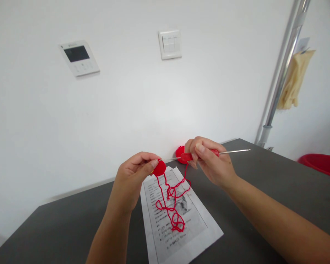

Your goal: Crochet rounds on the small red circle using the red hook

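Observation:
My left hand [137, 176] pinches a small round red crochet piece [159, 168] between thumb and fingers. My right hand [209, 157] is closed around the red handle of a crochet hook [186, 157], which has a metal shaft at both ends. One shaft reaches left to the top edge of the red piece; the other points right. Whether the tip is inside a stitch is too small to tell. Red yarn [178, 222] hangs from the piece and lies in loose loops on a printed sheet [206, 238]. Behind my right hand sits a red ball of yarn [179, 151], partly hidden.
The dark grey table [79, 220] meets a white wall carrying a wall panel [82, 60] and a light switch [170, 44]. At right stand a metal pole [284, 73], hanging yellowish gloves [295, 80] and a red chair or basin [321, 164].

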The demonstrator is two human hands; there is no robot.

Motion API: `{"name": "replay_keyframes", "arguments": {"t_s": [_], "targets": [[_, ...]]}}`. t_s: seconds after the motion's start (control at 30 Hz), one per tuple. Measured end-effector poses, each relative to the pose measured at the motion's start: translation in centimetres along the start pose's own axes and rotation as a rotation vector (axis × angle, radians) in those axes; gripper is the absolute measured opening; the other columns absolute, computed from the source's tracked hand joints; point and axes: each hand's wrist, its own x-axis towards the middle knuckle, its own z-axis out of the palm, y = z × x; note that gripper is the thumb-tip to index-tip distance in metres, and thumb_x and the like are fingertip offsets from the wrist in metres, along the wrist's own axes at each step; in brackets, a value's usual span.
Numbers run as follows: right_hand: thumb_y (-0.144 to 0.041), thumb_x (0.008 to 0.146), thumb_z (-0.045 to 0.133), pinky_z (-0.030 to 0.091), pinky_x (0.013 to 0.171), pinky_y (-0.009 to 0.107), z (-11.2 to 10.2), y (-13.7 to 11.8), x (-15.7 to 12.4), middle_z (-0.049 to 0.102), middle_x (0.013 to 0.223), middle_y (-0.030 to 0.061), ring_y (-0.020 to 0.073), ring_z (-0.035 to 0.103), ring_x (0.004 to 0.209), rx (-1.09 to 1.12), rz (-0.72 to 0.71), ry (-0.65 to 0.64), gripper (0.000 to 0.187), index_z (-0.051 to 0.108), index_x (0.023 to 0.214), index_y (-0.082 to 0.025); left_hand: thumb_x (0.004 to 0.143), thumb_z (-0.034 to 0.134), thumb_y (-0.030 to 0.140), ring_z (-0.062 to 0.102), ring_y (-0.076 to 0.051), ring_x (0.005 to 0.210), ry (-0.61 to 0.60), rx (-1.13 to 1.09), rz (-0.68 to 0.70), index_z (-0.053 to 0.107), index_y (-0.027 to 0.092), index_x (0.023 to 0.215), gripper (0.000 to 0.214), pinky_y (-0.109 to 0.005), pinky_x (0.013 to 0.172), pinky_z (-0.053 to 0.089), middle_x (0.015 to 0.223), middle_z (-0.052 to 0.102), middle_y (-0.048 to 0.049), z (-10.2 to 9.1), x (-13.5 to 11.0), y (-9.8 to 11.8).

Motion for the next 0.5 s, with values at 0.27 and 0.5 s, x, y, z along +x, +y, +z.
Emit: {"name": "replay_keyframes", "arguments": {"t_s": [0.27, 0.5], "targets": [[-0.042, 0.099, 0.055, 0.036, 0.058, 0.028, 0.29, -0.6, 0.03, 0.049, 0.062, -0.0029, 0.0129, 0.046, 0.061, -0.174, -0.051, -0.015, 0.04, 0.052, 0.065, -0.02, 0.077, 0.077, 0.021, 0.063, -0.008, 0.064, -0.007, 0.066, 0.027, 0.077, 0.023, 0.075, 0.002, -0.017, 0.064, 0.048, 0.068, 0.074, 0.0039, -0.42, 0.31, -0.52], [-0.042, 0.098, 0.056, 0.039, 0.057, 0.027, 0.46, -0.62, -0.1, 0.053, 0.063, -0.0023, 0.0116, 0.049, 0.061, -0.208, -0.023, -0.054, 0.041, 0.055, 0.065, -0.019, 0.078, 0.076, 0.022, 0.063, -0.008, 0.066, -0.035, 0.111, 0.008, 0.077, 0.023, 0.075, 0.003, -0.018, 0.066, 0.048, 0.07, 0.074, 0.0035, -0.34, 0.37, -0.67]]}}
